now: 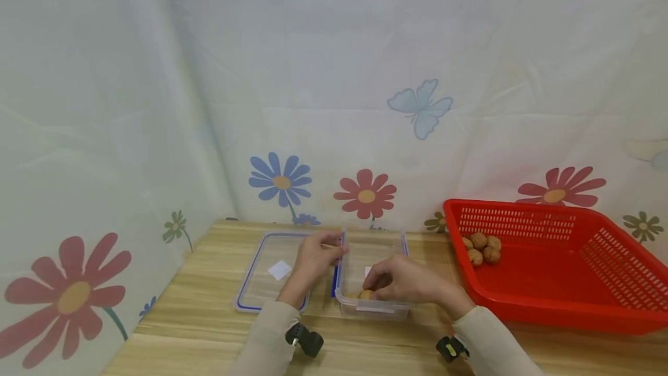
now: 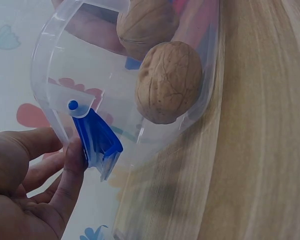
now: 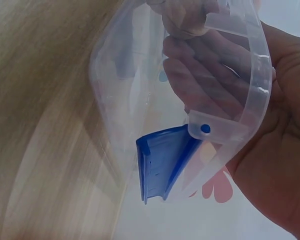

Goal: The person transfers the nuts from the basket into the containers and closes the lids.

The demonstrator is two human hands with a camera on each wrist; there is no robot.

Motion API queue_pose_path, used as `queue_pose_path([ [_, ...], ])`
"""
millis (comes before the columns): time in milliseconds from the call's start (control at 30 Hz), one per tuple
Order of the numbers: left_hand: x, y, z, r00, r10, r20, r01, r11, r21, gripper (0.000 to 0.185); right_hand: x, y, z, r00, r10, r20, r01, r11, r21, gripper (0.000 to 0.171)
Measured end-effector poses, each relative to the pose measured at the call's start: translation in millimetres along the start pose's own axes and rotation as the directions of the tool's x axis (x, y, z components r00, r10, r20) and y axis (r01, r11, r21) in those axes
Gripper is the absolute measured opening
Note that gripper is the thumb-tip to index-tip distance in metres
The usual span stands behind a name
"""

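A clear plastic food box [image 1: 383, 307] with blue side latches stands on the table. My left hand [image 1: 315, 257] pinches its left rim between thumb and fingers, beside a blue latch [image 2: 96, 140] that hangs down. My right hand [image 1: 404, 280] reaches over the right rim into the near end of the box, fingers curled round a walnut [image 1: 366, 294]. Through the clear wall in the left wrist view, one walnut [image 2: 170, 82] lies at the near corner, with a second walnut [image 2: 147, 27] beside it. The right wrist view shows a walnut [image 3: 185, 20] at the fingertips.
Left of the box, the clear lid [image 1: 253, 292] with a blue seal lies flat, a white paper piece [image 1: 279, 270] showing on it. At the right stands a red plastic basket [image 1: 563, 309] with several walnuts [image 1: 478, 241] in its left corner. A flowered curtain [image 1: 323, 74] hangs behind the table.
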State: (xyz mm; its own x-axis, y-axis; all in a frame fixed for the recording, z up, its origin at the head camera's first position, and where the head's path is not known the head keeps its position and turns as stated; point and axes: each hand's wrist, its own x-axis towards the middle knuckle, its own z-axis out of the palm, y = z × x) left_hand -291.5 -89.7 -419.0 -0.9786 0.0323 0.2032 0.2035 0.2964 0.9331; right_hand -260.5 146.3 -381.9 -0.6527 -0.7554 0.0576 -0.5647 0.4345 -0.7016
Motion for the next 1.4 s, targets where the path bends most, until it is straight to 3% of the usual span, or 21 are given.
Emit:
queue_pose_path([
  [867,0.2,-1.1,0.8,1.0,0.005,0.002,-0.005,1.0,0.001,0.037,0.8,1.5,0.7,0.999,-0.026,0.041,0.027,0.999,-0.023,0.015],
  [1400,-1.0,0.5,0.3,1.0,0.016,0.001,-0.016,1.0,-0.011,0.036,-3.6,-1.9,-8.3,0.999,0.006,-0.047,-0.007,1.0,-0.02,0.017],
])
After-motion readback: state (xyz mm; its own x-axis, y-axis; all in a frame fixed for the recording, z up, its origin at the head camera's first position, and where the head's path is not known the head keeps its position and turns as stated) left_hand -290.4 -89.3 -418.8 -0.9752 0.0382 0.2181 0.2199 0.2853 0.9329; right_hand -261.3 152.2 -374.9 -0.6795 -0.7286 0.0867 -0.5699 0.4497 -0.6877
